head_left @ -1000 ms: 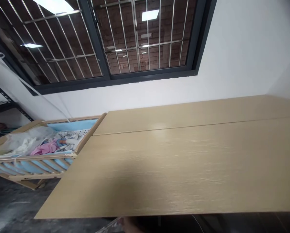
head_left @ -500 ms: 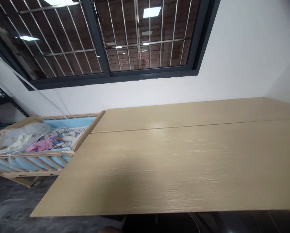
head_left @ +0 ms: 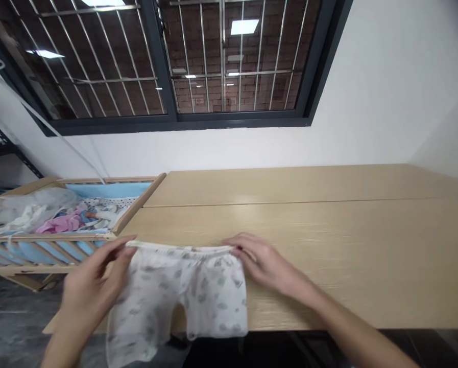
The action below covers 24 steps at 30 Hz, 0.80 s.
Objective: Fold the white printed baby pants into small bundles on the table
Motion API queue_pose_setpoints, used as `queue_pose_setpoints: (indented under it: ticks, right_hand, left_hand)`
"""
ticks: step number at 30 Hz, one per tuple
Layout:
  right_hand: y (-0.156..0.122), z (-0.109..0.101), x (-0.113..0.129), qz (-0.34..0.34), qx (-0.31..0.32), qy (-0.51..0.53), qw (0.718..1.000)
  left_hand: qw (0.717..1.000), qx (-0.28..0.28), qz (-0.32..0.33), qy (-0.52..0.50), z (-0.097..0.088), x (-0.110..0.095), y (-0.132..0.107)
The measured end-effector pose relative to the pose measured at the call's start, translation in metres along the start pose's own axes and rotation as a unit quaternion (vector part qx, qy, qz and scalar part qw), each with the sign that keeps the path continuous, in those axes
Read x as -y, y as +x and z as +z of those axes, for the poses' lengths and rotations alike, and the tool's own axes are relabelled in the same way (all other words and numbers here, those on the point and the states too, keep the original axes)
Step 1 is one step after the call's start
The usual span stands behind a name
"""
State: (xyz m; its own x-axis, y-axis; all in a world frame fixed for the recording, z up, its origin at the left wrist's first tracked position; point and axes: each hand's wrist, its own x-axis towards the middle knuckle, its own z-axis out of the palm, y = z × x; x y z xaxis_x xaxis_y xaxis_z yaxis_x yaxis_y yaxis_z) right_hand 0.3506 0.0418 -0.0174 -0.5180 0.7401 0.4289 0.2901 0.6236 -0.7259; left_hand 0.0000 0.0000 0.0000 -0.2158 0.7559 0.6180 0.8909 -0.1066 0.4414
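Observation:
A small pair of white shorts (head_left: 213, 291) with a grey-green print hangs spread between my two hands at the front edge of the wooden table (head_left: 347, 255). My left hand (head_left: 94, 281) pinches the left end of the elastic waistband. At the other end of the waistband, my right hand (head_left: 265, 263) is closed on the fabric. Both legs of the shorts droop toward me, the left one lower and past the table edge. The print is slightly blurred.
To the left stands a wooden crib (head_left: 135, 207) with blue lining, holding a pink cloth (head_left: 62, 222) and other crumpled fabrics. Behind the table is a white wall with a dark-framed barred window (head_left: 232, 120). A white cord (head_left: 73, 148) slants down to the crib.
Both hands have come into view from below, holding the shorts over the table's front edge. Half a second ago neither the shorts nor my gripping hands showed. The view has shifted slightly.

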Motion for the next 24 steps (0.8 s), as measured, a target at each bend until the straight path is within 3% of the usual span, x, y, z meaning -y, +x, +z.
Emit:
queue_pose_setpoints:
  ticks: [4,9,12,18,21,24]
  right_hand:
    - [0.021,-0.047,-0.029,0.075,-0.029,-0.06,0.995]
    - [0.055,-0.081,-0.081,0.139,-0.004,-0.106,0.985]
    - [0.075,-0.086,-0.116,0.163,-0.017,-0.138,0.977]
    - [0.103,-0.082,-0.182,0.217,-0.022,-0.181,0.959]
    - [0.113,-0.081,-0.208,0.24,-0.026,-0.193,0.951]
    - [0.122,-0.081,-0.227,0.259,-0.037,-0.213,0.941]
  left_hand:
    - [0.991,0.089,0.018,-0.1,0.044,-0.038,0.045]
    - [0.969,0.212,0.044,-0.118,0.109,-0.044,0.09]
    - [0.959,0.261,0.069,-0.087,0.151,-0.042,0.11]
    - [0.954,0.293,0.069,-0.006,0.231,-0.042,0.13]
    - [0.95,0.306,0.033,0.046,0.26,-0.046,0.136]
    - [0.944,0.317,0.006,0.089,0.278,-0.053,0.14]
